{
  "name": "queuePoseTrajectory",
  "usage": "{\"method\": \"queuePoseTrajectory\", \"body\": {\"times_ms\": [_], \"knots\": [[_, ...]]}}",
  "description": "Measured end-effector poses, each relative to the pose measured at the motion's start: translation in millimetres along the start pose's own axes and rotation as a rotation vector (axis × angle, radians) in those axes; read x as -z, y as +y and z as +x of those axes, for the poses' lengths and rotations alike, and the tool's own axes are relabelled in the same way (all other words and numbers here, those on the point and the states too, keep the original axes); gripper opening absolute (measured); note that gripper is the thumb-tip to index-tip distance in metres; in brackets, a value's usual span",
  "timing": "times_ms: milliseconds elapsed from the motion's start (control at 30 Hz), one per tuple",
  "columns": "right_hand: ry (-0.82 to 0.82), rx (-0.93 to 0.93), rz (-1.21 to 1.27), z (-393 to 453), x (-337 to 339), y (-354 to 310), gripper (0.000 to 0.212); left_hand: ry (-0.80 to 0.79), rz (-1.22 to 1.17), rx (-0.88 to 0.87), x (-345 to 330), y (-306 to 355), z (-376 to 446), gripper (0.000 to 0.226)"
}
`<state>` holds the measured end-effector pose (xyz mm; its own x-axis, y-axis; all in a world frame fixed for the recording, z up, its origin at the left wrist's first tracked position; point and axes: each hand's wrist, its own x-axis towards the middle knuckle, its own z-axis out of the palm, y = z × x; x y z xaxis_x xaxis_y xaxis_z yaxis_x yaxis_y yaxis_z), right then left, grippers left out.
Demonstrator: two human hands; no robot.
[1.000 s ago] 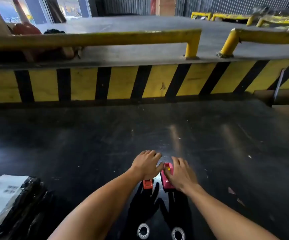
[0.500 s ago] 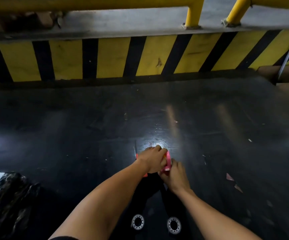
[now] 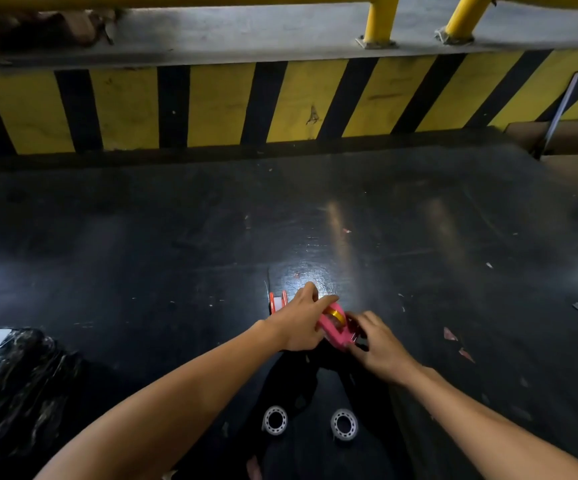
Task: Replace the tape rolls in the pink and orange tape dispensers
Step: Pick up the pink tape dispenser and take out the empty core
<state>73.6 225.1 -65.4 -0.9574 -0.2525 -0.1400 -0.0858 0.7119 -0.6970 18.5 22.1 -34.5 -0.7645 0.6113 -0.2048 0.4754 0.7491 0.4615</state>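
While both hands, left hand (image 3: 298,322) and right hand (image 3: 379,344), grip the pink dispenser (image 3: 336,329), orange dispenser (image 3: 278,301) sits on the worktop (image 3: 142,254).

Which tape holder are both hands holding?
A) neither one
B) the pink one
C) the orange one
B: the left hand and right hand both grip the pink dispenser, while the orange dispenser sits untouched to its left.
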Motion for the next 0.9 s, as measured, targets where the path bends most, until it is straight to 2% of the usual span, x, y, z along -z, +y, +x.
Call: {"method": "queuePoseTrajectory", "body": {"times_ms": [367,600,667,800,900], "knots": [[-0.17,0.307,-0.217,-12.4,-19.6,-6.2,0.052,0.062,-0.086,0.055,-33.8,-12.5,-69.9,0.053],[-0.245,0.25,-0.259,-9.3,-47.8,-14.7,0.05,0.043,-0.173,0.206,-54.5,-28.0,-89.6,0.055],[-0.232,0.209,-0.275,-9.0,-53.2,-18.3,0.048,0.057,-0.172,0.216,-57.2,-27.7,-91.5,0.054],[-0.09,0.238,-0.433,-7.6,-65.7,-30.4,0.043,0.087,-0.174,0.234,-59.3,-26.6,-92.4,0.055],[0.015,0.221,-0.413,-8.0,-74.5,-42.1,0.03,0.099,-0.181,0.244,-60.9,-26.2,-93.0,0.056]]}}
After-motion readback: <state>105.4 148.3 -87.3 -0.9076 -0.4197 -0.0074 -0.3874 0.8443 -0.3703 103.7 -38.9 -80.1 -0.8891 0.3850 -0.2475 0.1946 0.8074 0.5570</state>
